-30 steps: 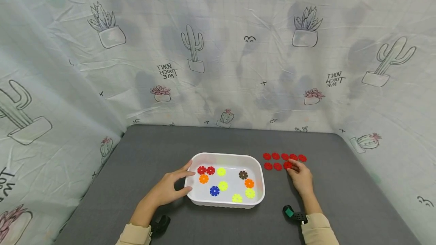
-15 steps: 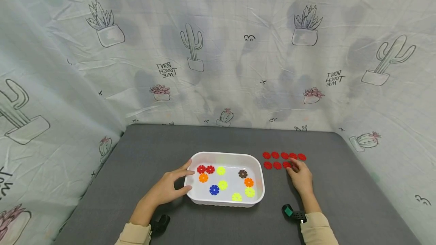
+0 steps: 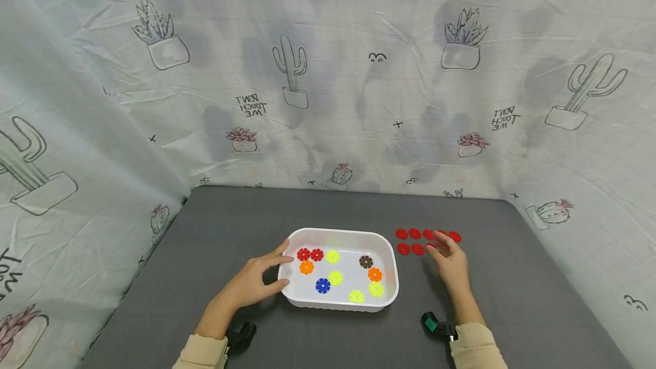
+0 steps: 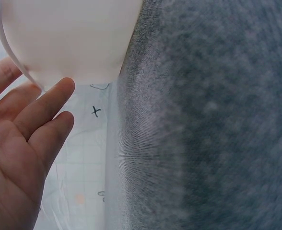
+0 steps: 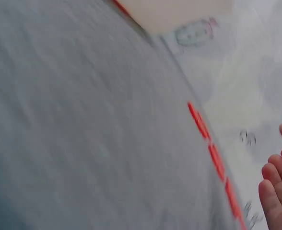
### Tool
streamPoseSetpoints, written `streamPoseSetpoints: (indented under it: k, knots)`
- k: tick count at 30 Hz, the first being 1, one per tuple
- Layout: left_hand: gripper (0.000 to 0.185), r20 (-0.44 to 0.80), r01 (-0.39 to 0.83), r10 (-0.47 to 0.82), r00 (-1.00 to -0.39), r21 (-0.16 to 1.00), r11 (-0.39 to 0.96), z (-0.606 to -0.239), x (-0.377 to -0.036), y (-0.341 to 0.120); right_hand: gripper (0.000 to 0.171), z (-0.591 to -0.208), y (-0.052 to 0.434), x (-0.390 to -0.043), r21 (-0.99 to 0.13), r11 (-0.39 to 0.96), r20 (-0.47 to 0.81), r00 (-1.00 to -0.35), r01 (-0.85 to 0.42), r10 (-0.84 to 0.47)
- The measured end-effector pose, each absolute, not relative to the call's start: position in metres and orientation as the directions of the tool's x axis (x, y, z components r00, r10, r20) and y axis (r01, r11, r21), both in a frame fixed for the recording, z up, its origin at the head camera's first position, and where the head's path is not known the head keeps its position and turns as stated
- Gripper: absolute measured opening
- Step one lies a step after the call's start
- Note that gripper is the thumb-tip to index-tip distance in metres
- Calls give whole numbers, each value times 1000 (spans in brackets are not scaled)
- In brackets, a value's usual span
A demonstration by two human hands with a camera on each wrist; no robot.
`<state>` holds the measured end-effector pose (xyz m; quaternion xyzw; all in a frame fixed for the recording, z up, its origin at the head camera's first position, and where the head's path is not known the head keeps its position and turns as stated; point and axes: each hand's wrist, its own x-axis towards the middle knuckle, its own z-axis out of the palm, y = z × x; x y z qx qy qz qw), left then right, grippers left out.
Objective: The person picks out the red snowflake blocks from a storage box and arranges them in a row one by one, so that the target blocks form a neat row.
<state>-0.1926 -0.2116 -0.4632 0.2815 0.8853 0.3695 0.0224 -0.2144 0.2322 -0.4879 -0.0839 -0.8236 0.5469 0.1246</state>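
A white plastic tray (image 3: 338, 306) stands on the grey table, with notched plastic discs in red, orange, yellow, blue and brown lying flat inside. My left hand (image 3: 251, 282) holds the tray's left end, fingers over the rim and thumb near the front corner. In the left wrist view, two fingers (image 4: 52, 103) lie against the tray's outer side. To the right of the tray, red notched discs (image 3: 414, 233) lie in two rows. Over the right part of these rows hovers my right hand (image 3: 453, 269), fingers loosely bent and apart, nothing visible between them. It partly hides some discs.
The grey cloth-covered table (image 3: 338, 209) ends at the back against a white curtain (image 3: 338, 101) printed with cacti. Black bands with a small device (image 3: 438, 325) sit at both wrists.
My right hand has lifted slightly off the front-row red disc and shifted a little left, its thumb and fingers parting. The left hand and the tray have stayed put.
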Motion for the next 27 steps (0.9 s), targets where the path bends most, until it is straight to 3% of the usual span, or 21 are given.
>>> streamPoseSetpoints:
  k: [15, 22, 27]
  knots:
    - [46, 168, 473, 504, -847, 670, 572, -461, -191, -210, 43, -430, 161, -204, -936, 225, 278, -961, -271, -1]
    - [46, 166, 471, 499, -851, 663, 582, -461, -191, -210, 45, -401, 114, -192, -938, 173, 267, -945, -300, -190]
    - [46, 170, 474, 499, -850, 661, 582, -462, -192, -211, 45, -395, 82, -192, -928, 248, 208, -939, -278, -272]
